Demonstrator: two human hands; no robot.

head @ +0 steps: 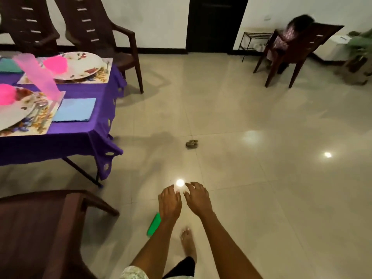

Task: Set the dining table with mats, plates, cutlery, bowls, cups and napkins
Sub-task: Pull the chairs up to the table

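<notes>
Though seemingly empty, both hands [184,200] apart.

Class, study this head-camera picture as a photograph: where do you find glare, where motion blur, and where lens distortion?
Head view: glare, a bright lamp reflection on the glossy floor tiles, right at the fingertips of the left hand and right hand; motion blur smears the pink cup on the table and the person on the far chair; wide-angle distortion tilts the near chair backs.

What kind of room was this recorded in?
Probably a home dining room: a table under a purple cloth set with plates, brown chairs around it, and a tiled floor.
</notes>
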